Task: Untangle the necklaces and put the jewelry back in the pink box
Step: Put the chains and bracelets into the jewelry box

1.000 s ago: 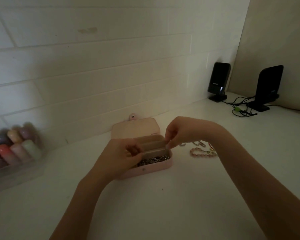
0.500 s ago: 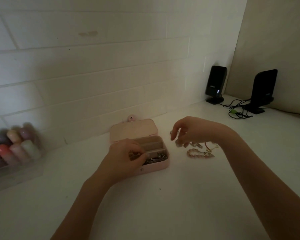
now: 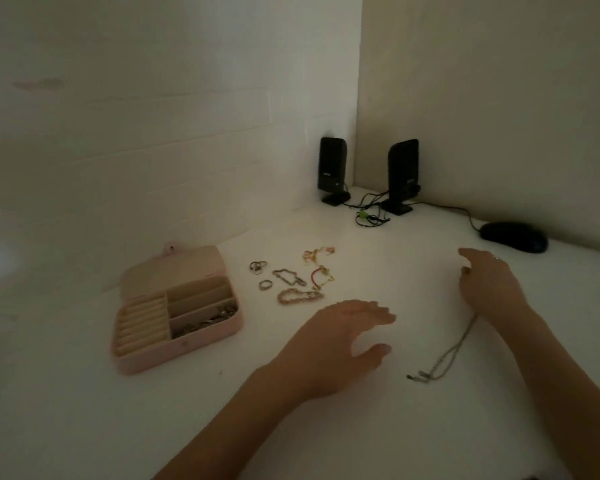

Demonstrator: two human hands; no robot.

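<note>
The right hand pinches a thin, floppy necklace, likely light and easy to knot; the left hand hovers, fingers spread

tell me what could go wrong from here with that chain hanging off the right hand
1. The thin necklace chain trails from the right hand along the desk, so a quick lift might tighten its knots.
2. The left hand hovers close to the loose bracelets and could sweep them.
</note>
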